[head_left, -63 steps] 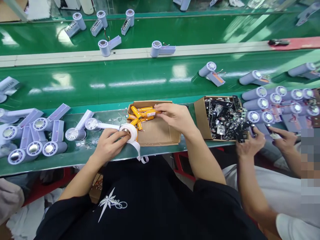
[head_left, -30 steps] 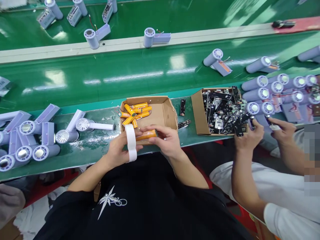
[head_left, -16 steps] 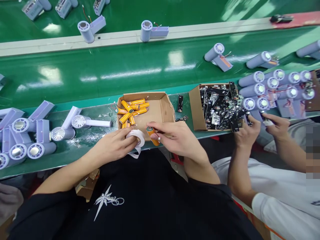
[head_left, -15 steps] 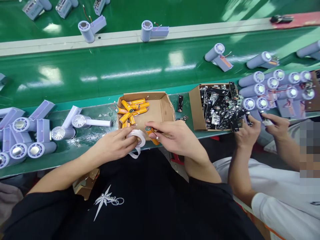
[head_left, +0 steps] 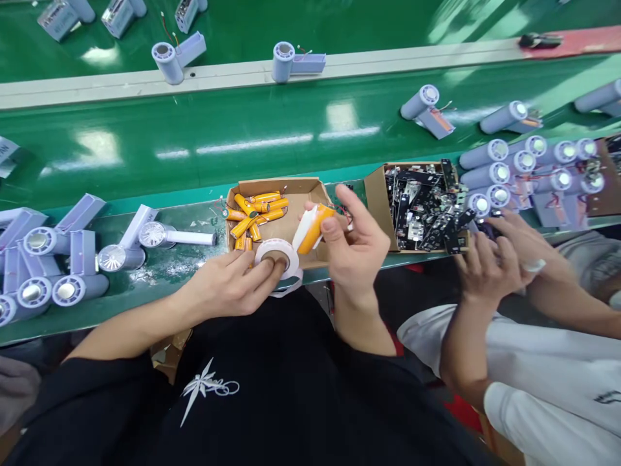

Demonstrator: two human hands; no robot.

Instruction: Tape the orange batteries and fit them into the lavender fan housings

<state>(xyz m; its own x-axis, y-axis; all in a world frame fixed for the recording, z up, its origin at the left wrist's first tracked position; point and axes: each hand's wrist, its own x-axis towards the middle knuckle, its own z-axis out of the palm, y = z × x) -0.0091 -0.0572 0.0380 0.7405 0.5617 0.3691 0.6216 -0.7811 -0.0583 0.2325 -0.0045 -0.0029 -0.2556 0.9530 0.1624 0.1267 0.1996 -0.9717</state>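
Note:
My left hand [head_left: 242,278] grips a roll of white tape [head_left: 287,251], with fingertips in its core. A loose strip hangs below the roll. My right hand [head_left: 356,243] pinches an orange cylindrical battery [head_left: 314,230] between thumb and fingers, its index finger raised. White tape lies along the battery's left side and reaches down to the roll. Just beyond my hands stands a shallow cardboard box [head_left: 317,188]. Several orange batteries [head_left: 264,208] with thin wires lie in its left half.
On the right, a cardboard box [head_left: 376,200] holds black circuit boards, and a co-worker's hands [head_left: 490,265] work beside it. Lilac fan housings [head_left: 80,289] crowd the bench at left; more [head_left: 499,173] stand at right. Behind runs a green belt [head_left: 233,123] with a pale rail [head_left: 349,61].
My right hand has turned the battery upward and raised it, and white tape now lies along it. My left hand has moved the roll slightly right. The co-worker's hands have come together.

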